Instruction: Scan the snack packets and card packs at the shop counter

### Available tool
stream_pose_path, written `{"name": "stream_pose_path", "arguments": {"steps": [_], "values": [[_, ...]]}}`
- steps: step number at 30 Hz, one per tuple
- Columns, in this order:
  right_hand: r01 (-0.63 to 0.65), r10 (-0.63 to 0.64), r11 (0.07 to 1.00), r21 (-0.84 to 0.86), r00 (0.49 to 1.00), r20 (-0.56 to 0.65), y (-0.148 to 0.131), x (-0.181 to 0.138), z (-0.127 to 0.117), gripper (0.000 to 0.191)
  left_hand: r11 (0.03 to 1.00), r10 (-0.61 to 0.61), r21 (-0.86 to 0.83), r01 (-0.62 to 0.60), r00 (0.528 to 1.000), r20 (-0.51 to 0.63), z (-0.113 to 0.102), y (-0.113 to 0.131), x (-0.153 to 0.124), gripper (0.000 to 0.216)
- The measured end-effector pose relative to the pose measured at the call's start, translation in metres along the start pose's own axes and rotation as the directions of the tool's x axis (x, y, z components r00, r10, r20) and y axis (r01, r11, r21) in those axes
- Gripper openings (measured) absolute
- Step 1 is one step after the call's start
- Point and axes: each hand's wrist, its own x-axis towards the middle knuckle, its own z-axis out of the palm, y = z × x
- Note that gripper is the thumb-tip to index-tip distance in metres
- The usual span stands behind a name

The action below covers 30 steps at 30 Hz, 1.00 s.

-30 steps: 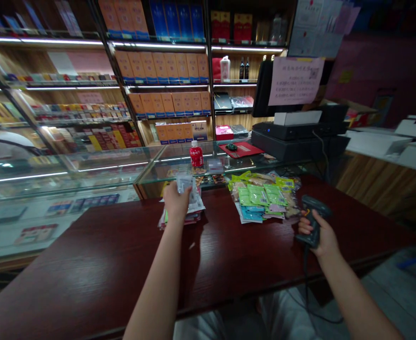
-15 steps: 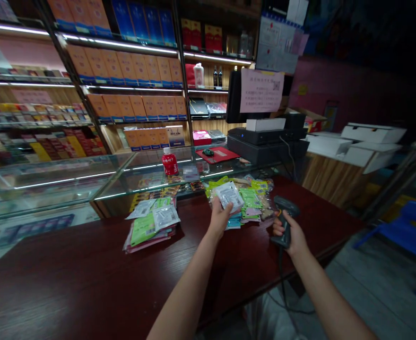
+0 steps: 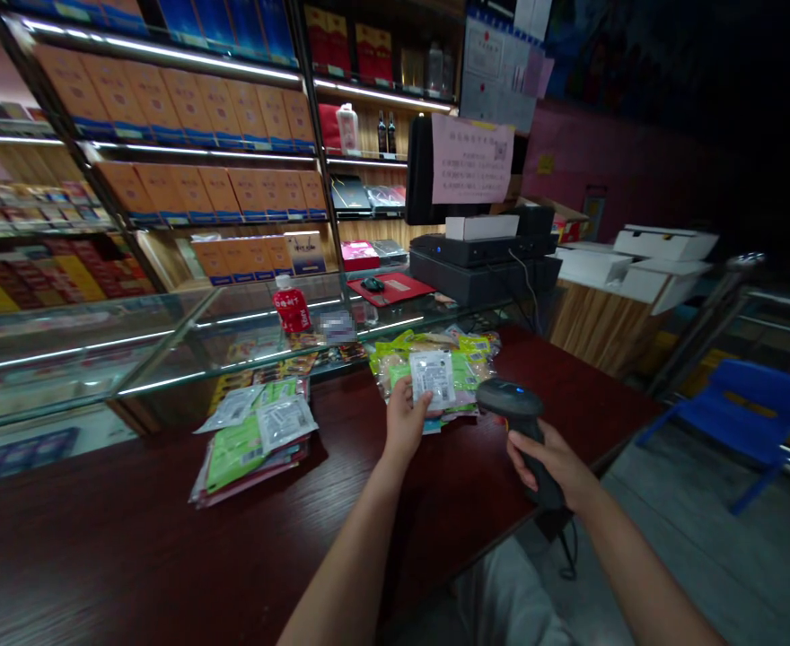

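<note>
A small white printed packet point(image 3: 434, 379) is pinched by its lower left edge in my left hand point(image 3: 407, 417). It is held up in front of a heap of yellow and green snack packets point(image 3: 466, 370) on the dark red table point(image 3: 368, 502). My right hand point(image 3: 549, 458) is wrapped round the handle of a black barcode scanner point(image 3: 513, 404), whose head points left toward the white packet; a small blue light shows on its top. To the left lies a second pile of green and silver-white packets point(image 3: 253, 440), touched by neither hand.
Behind the table runs a glass display counter point(image 3: 233, 323) with a red bottle point(image 3: 291, 305), a red mat point(image 3: 395, 289) and a computer mouse point(image 3: 372, 284). A monitor with a paper sign point(image 3: 472, 161) stands beyond. At the right are white boxes point(image 3: 664, 242) and a blue chair point(image 3: 738, 404).
The scanner has turned and tilted, its head now facing the packet and a blue light showing. My left hand has turned the packet more upright. The view has shifted slightly right.
</note>
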Motion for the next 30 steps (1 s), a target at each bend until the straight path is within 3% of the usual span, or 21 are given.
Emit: {"name": "stream_pose_path", "arguments": {"steps": [6, 10, 16, 23, 30], "values": [[-0.020, 0.040, 0.944, -0.330, 0.998, 0.056, -0.010, -0.016, -0.016, 0.044, 0.995, 0.033, 0.088, -0.037, 0.998, 0.046, 0.000, 0.001, -0.004, 0.042], [-0.048, 0.096, 0.898, -0.438, 0.991, 0.088, -0.019, -0.027, -0.024, 0.042, 0.988, 0.039, 0.145, -0.046, 0.998, 0.050, 0.000, 0.001, -0.007, 0.039], [-0.075, 0.145, 0.870, -0.487, 0.984, 0.108, -0.026, -0.041, -0.028, 0.041, 0.988, 0.035, 0.148, -0.043, 0.998, 0.058, 0.000, -0.001, -0.008, 0.041], [-0.059, 0.124, 0.861, -0.506, 0.988, 0.095, -0.025, -0.046, -0.033, 0.038, 0.954, 0.083, 0.282, -0.105, 0.992, 0.091, -0.001, 0.005, -0.008, 0.031], [-0.061, 0.105, 0.903, -0.425, 0.991, 0.080, -0.023, -0.044, -0.035, 0.041, 0.987, 0.031, 0.154, -0.040, 0.998, 0.060, 0.001, 0.002, -0.009, 0.037]]}}
